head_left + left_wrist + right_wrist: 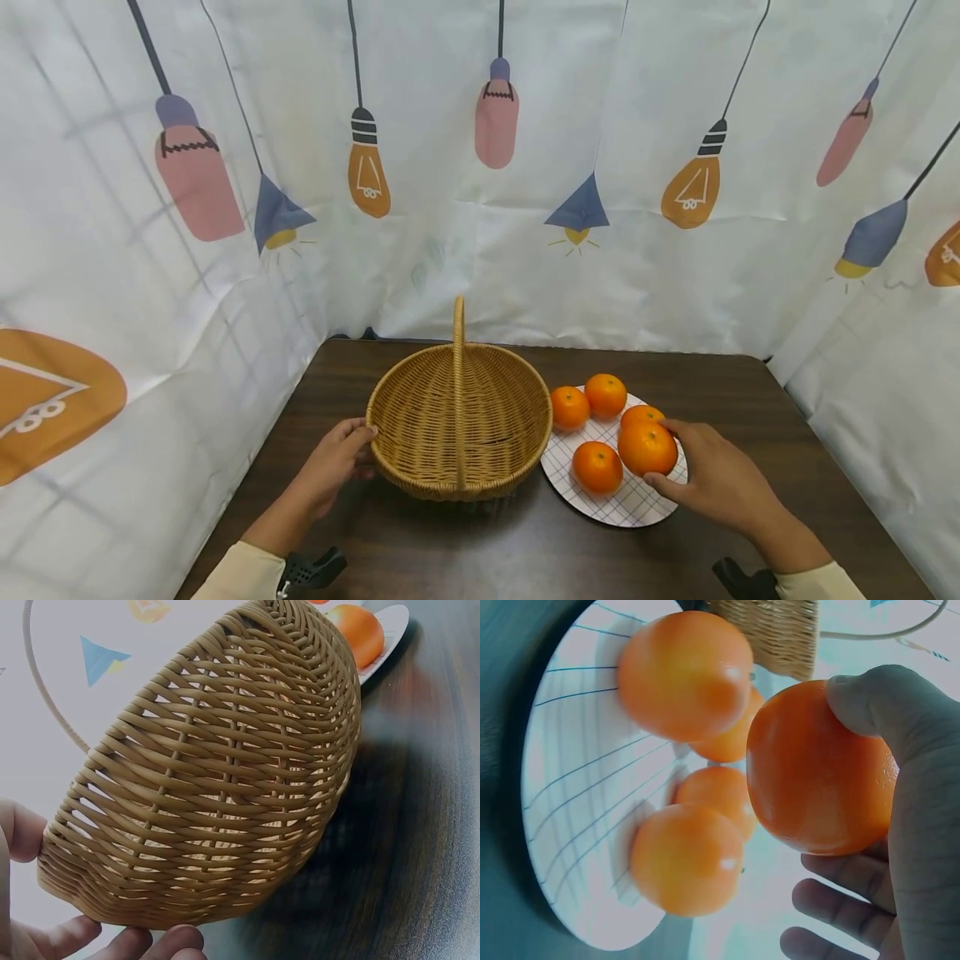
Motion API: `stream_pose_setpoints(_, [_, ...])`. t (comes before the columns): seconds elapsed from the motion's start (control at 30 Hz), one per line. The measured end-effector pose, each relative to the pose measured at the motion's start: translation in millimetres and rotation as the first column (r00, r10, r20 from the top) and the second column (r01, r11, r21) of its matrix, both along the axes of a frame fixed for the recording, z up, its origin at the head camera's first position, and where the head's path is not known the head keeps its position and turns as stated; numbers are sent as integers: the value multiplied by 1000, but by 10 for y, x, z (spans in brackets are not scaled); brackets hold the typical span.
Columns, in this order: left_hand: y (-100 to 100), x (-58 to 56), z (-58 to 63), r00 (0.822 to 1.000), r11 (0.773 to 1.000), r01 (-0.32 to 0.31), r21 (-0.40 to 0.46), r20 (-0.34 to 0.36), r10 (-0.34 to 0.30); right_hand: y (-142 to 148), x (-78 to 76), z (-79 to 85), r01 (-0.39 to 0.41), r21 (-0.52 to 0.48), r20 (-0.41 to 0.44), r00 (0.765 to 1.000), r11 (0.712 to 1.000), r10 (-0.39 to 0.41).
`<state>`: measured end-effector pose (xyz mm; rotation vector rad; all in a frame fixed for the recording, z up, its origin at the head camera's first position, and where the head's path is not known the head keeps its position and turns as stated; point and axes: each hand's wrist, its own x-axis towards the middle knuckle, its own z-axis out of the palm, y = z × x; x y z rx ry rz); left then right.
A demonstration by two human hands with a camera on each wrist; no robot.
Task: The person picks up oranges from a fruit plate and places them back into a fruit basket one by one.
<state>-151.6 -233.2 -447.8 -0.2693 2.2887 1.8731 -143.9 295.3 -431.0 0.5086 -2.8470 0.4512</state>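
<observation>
A wicker basket (420,400) with a tall arched handle stands near the middle of the table. My left hand (341,458) grips its left rim, thumb on the edge and fingers curled under the outside, as the left wrist view shows. To the right, my right hand (720,475) holds an orange (817,772) between thumb and fingers, above a white plate (637,507) with a grid pattern. Several more oranges (597,467) lie on that plate. In the head view the held orange partly covers one orange (641,413) behind it.
The dark wooden table (450,558) ends at the back against a white curtain (450,250) printed with lamps, which also hangs along both sides. Basket and plate stand side by side, close together. Dark straps (311,571) are on both wrists.
</observation>
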Motion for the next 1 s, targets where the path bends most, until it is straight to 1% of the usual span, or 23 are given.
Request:
stream_pose_setpoints(0.2, [2, 4, -6, 1000, 1000, 0, 6, -3, 0, -67, -43, 74, 1, -8, -8, 1000, 1000, -1])
stream_pose_setpoints(0.37, [-2, 4, -12, 1000, 1000, 1, 16, -9, -1, -149, -82, 111, -2, -25, 2, 1000, 1000, 2])
stream_pose_setpoints(0.6, [-4, 4, -29, 1000, 1000, 3, 27, -10, -3, -237, -132, 133, -9, -18, 41, 999, 1000, 10])
stream_pose_setpoints(0.9, [6, 21, -9, 1000, 999, -20, 29, 7, 20, -336, -175, 155, -29, -32, 48, 998, 999, 31])
stream_pose_setpoints(1.0, [2, 23, -24, 1000, 1000, -14, 27, 9, 13, -374, -191, 157, -30, -46, 50, 998, 998, 32])
